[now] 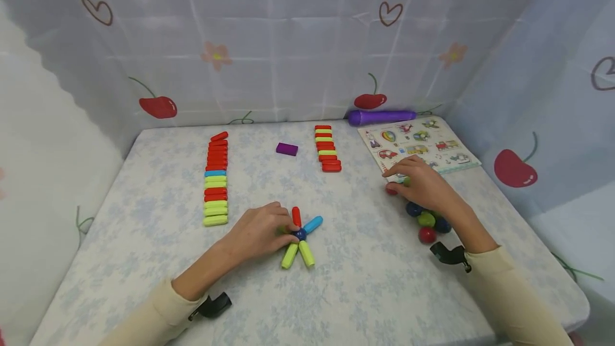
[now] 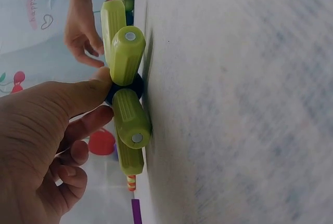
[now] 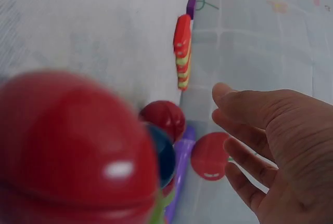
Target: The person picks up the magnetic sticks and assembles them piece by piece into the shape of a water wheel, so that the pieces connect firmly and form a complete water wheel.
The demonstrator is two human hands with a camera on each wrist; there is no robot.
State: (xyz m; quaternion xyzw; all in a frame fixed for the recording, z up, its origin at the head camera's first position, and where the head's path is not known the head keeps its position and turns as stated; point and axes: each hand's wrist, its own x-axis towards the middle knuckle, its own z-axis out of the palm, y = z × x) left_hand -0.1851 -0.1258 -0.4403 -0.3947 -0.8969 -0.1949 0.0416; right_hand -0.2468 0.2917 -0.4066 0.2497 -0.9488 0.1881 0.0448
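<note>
My left hand (image 1: 261,228) pinches a dark blue ball (image 1: 300,234) between thumb and forefinger, its other fingers loosely bent. Rods radiate from that ball: a red rod (image 1: 296,217), a light blue rod (image 1: 314,223) and yellow-green rods (image 1: 306,254); my fingers partly cover another on the left. In the left wrist view, the thumb lies right against the ball (image 2: 136,86) beside a yellow-green rod (image 2: 128,55). Over a cluster of balls, my right hand (image 1: 423,183) has thumb and fingers apart, with a red ball (image 1: 391,189) below its thumb. Nothing shows between its fingers in the right wrist view.
A column of red, yellow-green and blue rods (image 1: 215,181) lies at left, a shorter column (image 1: 326,146) at back centre. Between them is a purple block (image 1: 286,149). A picture board (image 1: 444,146) and a purple stick (image 1: 381,117) lie at back right, before the curtain.
</note>
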